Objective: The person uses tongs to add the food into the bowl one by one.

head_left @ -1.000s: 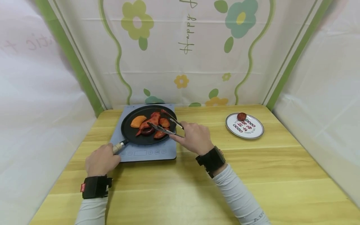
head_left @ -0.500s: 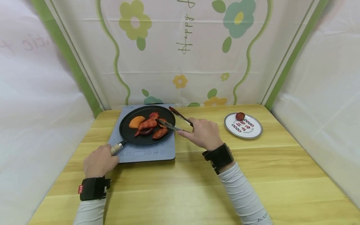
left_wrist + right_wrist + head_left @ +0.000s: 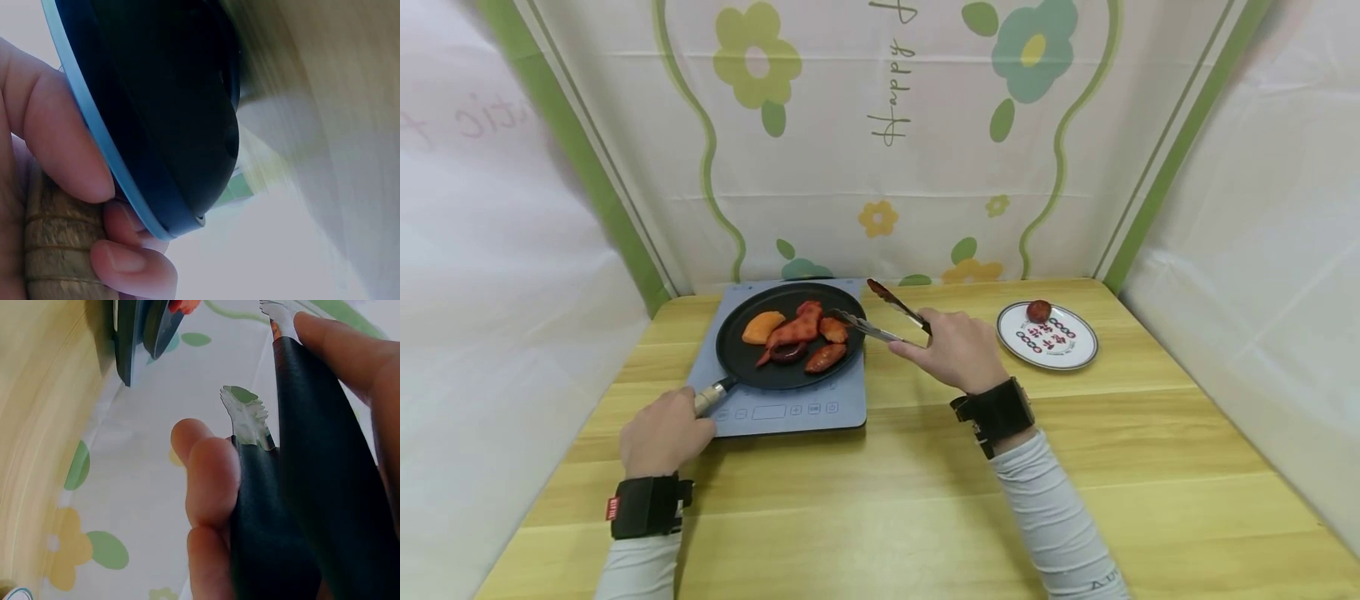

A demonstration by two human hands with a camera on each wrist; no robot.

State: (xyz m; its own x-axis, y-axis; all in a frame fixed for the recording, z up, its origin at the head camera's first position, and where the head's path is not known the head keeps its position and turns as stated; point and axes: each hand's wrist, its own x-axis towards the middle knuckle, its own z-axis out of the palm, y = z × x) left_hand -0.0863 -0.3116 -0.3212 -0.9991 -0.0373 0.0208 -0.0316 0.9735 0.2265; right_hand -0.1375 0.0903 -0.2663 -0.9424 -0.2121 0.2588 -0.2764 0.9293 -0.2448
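In the head view, my left hand (image 3: 662,433) grips the wooden handle (image 3: 706,400) of a round black frying pan (image 3: 741,362), which sits on a pale blue induction cooker (image 3: 850,408). The left wrist view shows fingers curled round the ribbed handle (image 3: 62,256), close by the cooker's edge (image 3: 119,162). My right hand (image 3: 958,350) holds metal tongs (image 3: 877,332) by their black grips (image 3: 262,506), tips spread with nothing between them. One tip overlaps the pan's right side. In the pan lie an orange half-moon piece (image 3: 763,327), a red squid-like piece (image 3: 797,330), a dark curled sausage (image 3: 787,352) and two reddish-brown pieces (image 3: 825,357).
Right of the tongs, a white plate (image 3: 1063,354) with red and blue markings bears a round reddish-brown piece (image 3: 1038,312). Everything stands on a light wooden table (image 3: 895,483). Flower-print cloth (image 3: 880,167) hangs behind, and white cloth walls flank both sides.
My right hand has drawn the tongs rightward from over the food, their tips coming away from the reddish-brown pieces. The left hand stays on the handle; the food lies much as before.
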